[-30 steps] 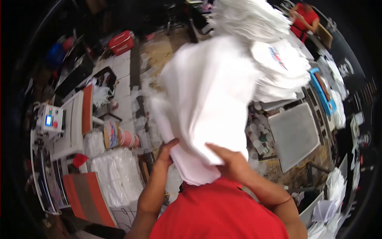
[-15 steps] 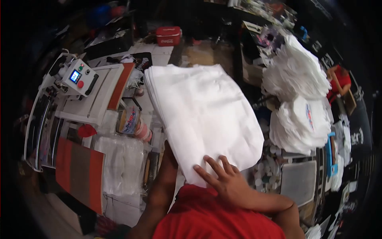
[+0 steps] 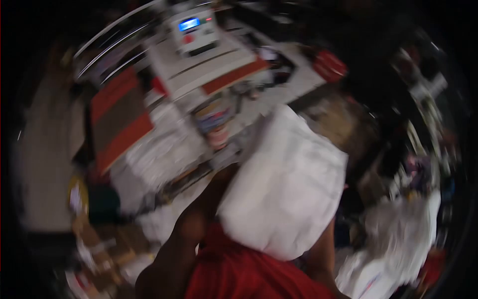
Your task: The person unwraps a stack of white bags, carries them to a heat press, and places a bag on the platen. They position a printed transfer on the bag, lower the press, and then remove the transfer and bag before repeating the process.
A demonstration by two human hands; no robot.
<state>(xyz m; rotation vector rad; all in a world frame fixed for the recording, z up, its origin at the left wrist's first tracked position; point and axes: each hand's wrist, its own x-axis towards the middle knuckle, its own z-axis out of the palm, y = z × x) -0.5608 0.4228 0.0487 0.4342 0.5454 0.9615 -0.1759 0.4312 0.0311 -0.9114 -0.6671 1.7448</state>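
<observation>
The white cloth bundle [image 3: 286,187] is in front of the person's red shirt [image 3: 249,274], its lower edge overlapping the shirt's front. It looks soft and thick, plain white with greyish shading, and has a rounded lower edge, a narrower upper end and a blunt corner on the right. Faint creases and darker lines run across its upper right part; no writing can be made out on it, and motion blur hides the finer texture.

The left forearm [image 3: 191,229] comes up to the bundle's left side and the right forearm [image 3: 323,251] to its lower right side. Both hands are hidden or lost in shadow at the cloth, so whether they are open or closed around it cannot be told.

Beyond the bundle, a white machine [image 3: 201,37] has a lit blue display [image 3: 189,24], its characters too blurred to read, and a red button [image 3: 188,39] below it. A container [image 3: 214,117] carries a blue and red print on a tan ground, also unreadable. A red box [image 3: 329,66] shows pale, smeared markings. At the lower right, a heap of white cloth [image 3: 393,241] bears a small red and blue print [image 3: 371,284], its lettering illegible. Clear plastic packs [image 3: 167,144] lie beside an orange-and-brown board [image 3: 119,119].
</observation>
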